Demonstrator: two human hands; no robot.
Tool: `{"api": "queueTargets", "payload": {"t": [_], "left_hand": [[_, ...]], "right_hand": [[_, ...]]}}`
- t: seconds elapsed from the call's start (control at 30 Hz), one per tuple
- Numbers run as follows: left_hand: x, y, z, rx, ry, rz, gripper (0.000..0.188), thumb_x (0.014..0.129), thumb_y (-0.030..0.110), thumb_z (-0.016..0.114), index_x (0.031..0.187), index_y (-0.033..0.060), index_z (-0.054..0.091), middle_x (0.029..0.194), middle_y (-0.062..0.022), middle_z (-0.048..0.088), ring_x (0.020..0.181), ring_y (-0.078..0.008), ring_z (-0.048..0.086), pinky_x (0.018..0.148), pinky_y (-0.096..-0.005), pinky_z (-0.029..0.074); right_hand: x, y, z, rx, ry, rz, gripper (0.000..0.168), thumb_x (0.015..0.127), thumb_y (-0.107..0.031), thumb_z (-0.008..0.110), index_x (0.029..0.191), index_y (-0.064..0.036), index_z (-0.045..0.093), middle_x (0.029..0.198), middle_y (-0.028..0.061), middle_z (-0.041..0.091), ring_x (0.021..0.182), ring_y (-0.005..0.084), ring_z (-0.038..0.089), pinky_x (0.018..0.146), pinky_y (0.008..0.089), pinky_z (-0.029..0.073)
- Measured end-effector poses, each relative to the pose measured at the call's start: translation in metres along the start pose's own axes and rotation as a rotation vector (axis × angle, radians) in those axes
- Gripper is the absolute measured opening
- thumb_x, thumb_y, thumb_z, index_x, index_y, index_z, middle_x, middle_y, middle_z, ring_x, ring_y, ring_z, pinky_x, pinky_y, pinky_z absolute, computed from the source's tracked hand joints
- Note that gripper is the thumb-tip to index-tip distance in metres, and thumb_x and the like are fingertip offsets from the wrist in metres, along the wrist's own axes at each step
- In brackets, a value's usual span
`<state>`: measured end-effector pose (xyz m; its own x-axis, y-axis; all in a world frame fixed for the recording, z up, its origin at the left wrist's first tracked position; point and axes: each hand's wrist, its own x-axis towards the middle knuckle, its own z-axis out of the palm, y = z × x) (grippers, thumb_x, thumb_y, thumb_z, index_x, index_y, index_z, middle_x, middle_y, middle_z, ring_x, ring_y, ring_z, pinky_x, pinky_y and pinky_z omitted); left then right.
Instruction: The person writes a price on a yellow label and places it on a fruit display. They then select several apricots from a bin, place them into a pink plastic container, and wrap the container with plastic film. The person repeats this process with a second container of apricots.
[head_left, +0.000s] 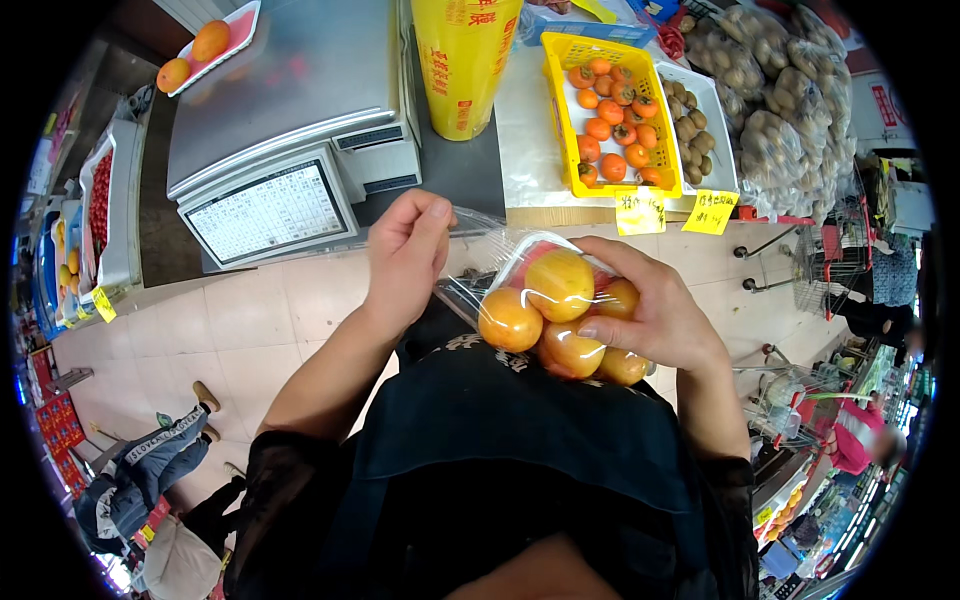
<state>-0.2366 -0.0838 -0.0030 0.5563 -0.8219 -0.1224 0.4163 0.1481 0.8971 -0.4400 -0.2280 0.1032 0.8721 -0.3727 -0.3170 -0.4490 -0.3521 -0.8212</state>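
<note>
Several round orange-yellow fruits (559, 285) sit on a white foam tray (525, 247) with a pink-red lining, held in front of my dark apron (480, 420). Glossy cling film (480, 240) lies over the fruits. My right hand (656, 311) grips the tray's right side, its thumb on a front fruit and its fingers along the far edge. Pinched between the thumb and fingers of my left hand (411, 259) is a gathered end of the film, pulled out taut to the left of the tray. The tray's underside is hidden.
A weighing scale (285, 97) with a lit screen stands ahead-left, carrying another fruit tray (244, 30). Beside it rises a yellow film roll (465, 75). Right of that are a yellow persimmon crate (555, 112), a white kiwi box (720, 142) and bagged produce (780, 142). Shoppers and trolleys are around.
</note>
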Motion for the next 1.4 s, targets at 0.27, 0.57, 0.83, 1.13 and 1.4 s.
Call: {"api": "queueTargets", "payload": {"t": [0.27, 0.57, 0.83, 1.13, 1.4], "left_hand": [[0.002, -0.026, 0.046, 0.067, -0.503, -0.433, 0.029, 0.087, 0.018, 0.061, 0.112, 0.0026, 0.057, 0.098, -0.0059, 0.063, 0.087, -0.0132, 0.060, 0.077, -0.0262, 0.049], [0.031, 0.018, 0.044, 0.074, -0.378, -0.506, 0.039, 0.097, 0.029, 0.042, 0.109, -0.0044, 0.058, 0.099, -0.0118, 0.064, 0.090, -0.0192, 0.062, 0.085, -0.0302, 0.048], [0.011, 0.011, 0.061, -0.136, -0.229, -0.576, 0.042, 0.097, 0.035, 0.044, 0.101, -0.0041, 0.057, 0.095, -0.0130, 0.064, 0.083, -0.0192, 0.065, 0.076, -0.0302, 0.054], [0.007, 0.014, 0.068, -0.228, -0.131, -0.401, 0.045, 0.100, 0.035, 0.036, 0.116, -0.0046, 0.049, 0.112, -0.0158, 0.058, 0.103, -0.0225, 0.059, 0.091, -0.0357, 0.047], [0.045, 0.045, 0.036, 0.054, -0.496, -0.713, 0.053, 0.096, 0.039, 0.042, 0.125, -0.0055, 0.047, 0.121, -0.0147, 0.056, 0.105, -0.0205, 0.056, 0.093, -0.0357, 0.042]], "right_hand": [[-0.001, 0.007, -0.004, 0.138, -0.092, 0.043, 0.068, 0.070, -0.016, 0.078, 0.128, 0.000, 0.045, 0.119, 0.0113, 0.055, 0.107, 0.0183, 0.055, 0.094, 0.0312, 0.043], [-0.003, 0.029, -0.005, 0.118, 0.001, -0.065, 0.067, 0.072, -0.037, 0.073, 0.125, -0.005, 0.046, 0.113, 0.0167, 0.059, 0.101, 0.0290, 0.060, 0.086, 0.0345, 0.046], [-0.004, 0.035, -0.026, 0.078, 0.413, -0.160, 0.063, 0.077, -0.027, 0.071, 0.128, -0.002, 0.043, 0.118, 0.0167, 0.056, 0.110, 0.0262, 0.055, 0.093, 0.0361, 0.044], [-0.023, 0.079, 0.051, 1.429, 0.185, -0.050, 0.078, 0.076, -0.036, 0.074, 0.136, -0.005, 0.034, 0.135, 0.0098, 0.044, 0.124, 0.0257, 0.044, 0.102, 0.0436, 0.039], [-0.020, 0.076, 0.061, 1.474, 0.079, -0.102, 0.066, 0.081, -0.008, 0.067, 0.137, -0.004, 0.033, 0.132, 0.0067, 0.046, 0.122, 0.0183, 0.044, 0.102, 0.0332, 0.038]]}}
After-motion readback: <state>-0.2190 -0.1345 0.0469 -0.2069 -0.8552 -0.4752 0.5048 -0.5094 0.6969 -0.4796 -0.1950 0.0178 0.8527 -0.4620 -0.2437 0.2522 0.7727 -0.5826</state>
